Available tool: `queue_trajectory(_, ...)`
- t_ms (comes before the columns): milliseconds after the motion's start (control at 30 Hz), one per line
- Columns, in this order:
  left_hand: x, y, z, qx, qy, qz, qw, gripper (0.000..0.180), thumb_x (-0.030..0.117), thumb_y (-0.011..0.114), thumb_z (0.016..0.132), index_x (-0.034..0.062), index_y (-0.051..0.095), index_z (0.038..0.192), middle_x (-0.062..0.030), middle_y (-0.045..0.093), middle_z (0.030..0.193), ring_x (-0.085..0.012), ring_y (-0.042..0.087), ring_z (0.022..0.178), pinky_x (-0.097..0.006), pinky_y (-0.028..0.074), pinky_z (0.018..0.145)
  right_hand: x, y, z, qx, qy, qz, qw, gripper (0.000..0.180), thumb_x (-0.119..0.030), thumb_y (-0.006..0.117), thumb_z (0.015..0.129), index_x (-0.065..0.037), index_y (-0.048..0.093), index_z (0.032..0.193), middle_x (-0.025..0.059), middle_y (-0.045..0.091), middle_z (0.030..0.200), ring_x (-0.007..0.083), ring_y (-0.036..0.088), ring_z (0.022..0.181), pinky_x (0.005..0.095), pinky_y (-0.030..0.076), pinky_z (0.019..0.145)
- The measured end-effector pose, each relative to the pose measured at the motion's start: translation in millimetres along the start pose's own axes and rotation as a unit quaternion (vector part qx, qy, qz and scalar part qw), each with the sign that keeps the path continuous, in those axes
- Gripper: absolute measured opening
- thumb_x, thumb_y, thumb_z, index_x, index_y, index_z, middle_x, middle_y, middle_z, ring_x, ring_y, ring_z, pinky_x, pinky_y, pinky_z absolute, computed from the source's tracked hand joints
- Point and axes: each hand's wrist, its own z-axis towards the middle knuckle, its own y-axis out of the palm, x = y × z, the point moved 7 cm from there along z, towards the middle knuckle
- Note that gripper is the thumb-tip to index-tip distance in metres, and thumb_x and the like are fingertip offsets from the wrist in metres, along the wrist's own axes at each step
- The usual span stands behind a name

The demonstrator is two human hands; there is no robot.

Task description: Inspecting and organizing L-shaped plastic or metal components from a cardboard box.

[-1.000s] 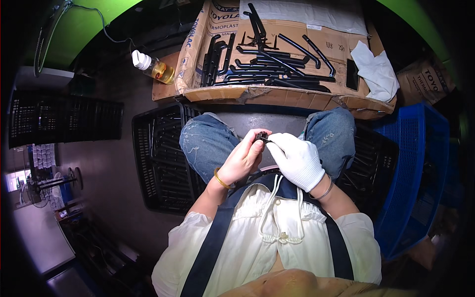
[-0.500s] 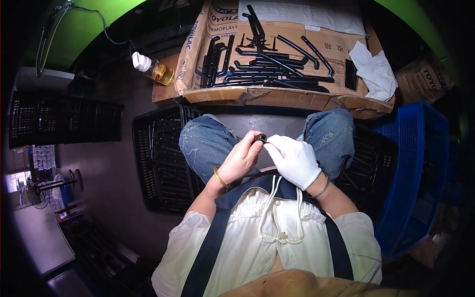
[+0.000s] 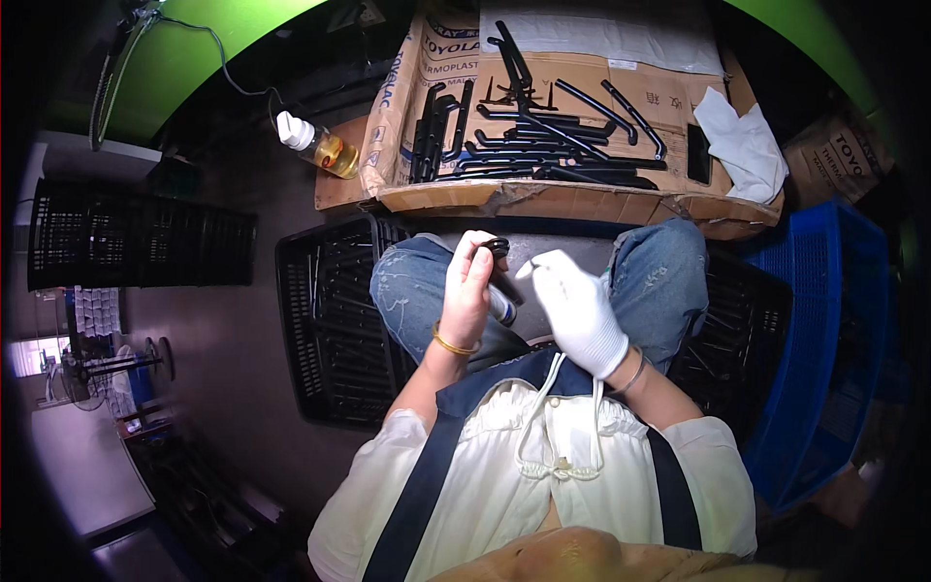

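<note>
My bare left hand [image 3: 467, 291], with a gold bangle at the wrist, is closed on a glossy black plastic part [image 3: 497, 247] with a rounded end, held above my lap. Below that part, between the hands, shows a dark cylindrical piece with a pale, bluish end [image 3: 504, 308]; whether it joins the black part I cannot tell. My right hand [image 3: 574, 308] wears a white knit glove and sits just right of it, apart from the left hand. Its fingers are curled with thumb and forefinger pinched together; anything between them is hidden.
Ahead of my knees stands a cut-down cardboard box [image 3: 582, 201] with several black bent rods [image 3: 543, 145], a dark flat phone-like object [image 3: 698, 153] and a white cloth [image 3: 742, 145]. A pump bottle [image 3: 325, 150] is left of it. Black crates [image 3: 291, 330] and blue crates [image 3: 810, 291] flank me.
My hands have drawn apart: the left turned more upright with the black part, the right moved off it. The dark piece with the pale end has come into sight. The whole view shifted slightly.
</note>
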Motion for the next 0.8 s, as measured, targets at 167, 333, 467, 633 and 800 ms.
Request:
queue_trajectory(167, -12.9, 0.9, -8.4, 0.007, 0.038, -0.107, 0.994, 0.030, 0.032, 0.063, 0.090, 0.0039, 0.054, 0.096, -0.0033, 0.051, 0.093, -0.0083, 0.044, 0.082, -0.023, 0.036, 0.078, -26.0, 19.3, -3.2, -0.028, -0.167, -0.140, 0.976, 0.016, -0.013, 0.054, 0.096, -0.001, 0.060, 0.105, 0.0164, 0.065, 0.085, 0.0360, 0.067, 0.075, 0.0408, 0.054, 0.065)
queue_trajectory(333, -3.2, -2.7, -8.2, 0.010, 0.114, -0.022, 0.993, 0.036, 0.037, 0.067, 0.087, 0.0026, 0.055, 0.086, -0.0048, 0.050, 0.092, -0.0095, 0.042, 0.079, -0.024, 0.035, 0.073, -24.9, 24.0, -1.1, -0.044, -0.125, -0.128, 0.983, 0.016, -0.015, 0.054, 0.095, -0.003, 0.060, 0.104, 0.0162, 0.064, 0.083, 0.0362, 0.066, 0.072, 0.0428, 0.053, 0.062)
queue_trajectory(467, 2.5, -6.4, -7.8, 0.006, 0.150, 0.043, 0.988, 0.035, 0.035, 0.067, 0.086, 0.0022, 0.054, 0.083, -0.0050, 0.050, 0.091, -0.0099, 0.043, 0.078, -0.024, 0.036, 0.072, -21.7, 24.1, 0.0, -0.054, -0.101, -0.114, 0.987, 0.013, -0.016, 0.054, 0.096, -0.005, 0.059, 0.102, 0.0176, 0.063, 0.083, 0.0371, 0.065, 0.073, 0.0435, 0.052, 0.060)
queue_trajectory(633, 1.0, -7.3, -9.8, 0.011, 0.141, 0.060, 0.988, 0.033, 0.033, 0.067, 0.085, 0.0026, 0.055, 0.083, -0.0050, 0.049, 0.091, -0.0104, 0.043, 0.075, -0.025, 0.037, 0.069, -18.1, 23.1, -0.7, -0.072, -0.052, -0.086, 0.992, 0.011, -0.011, 0.054, 0.094, -0.003, 0.060, 0.099, 0.0163, 0.062, 0.088, 0.0356, 0.066, 0.075, 0.0410, 0.052, 0.063)
queue_trajectory(800, 4.4, -9.4, -10.0, 0.012, 0.168, 0.096, 0.981, 0.031, 0.032, 0.067, 0.085, 0.0036, 0.054, 0.082, -0.0057, 0.050, 0.087, -0.0135, 0.045, 0.074, -0.028, 0.039, 0.069, -6.0, 28.0, -2.1, -0.101, -0.039, -0.092, 0.990, 0.010, -0.006, 0.055, 0.091, 0.000, 0.061, 0.096, 0.0152, 0.062, 0.094, 0.0339, 0.066, 0.078, 0.0383, 0.052, 0.068)
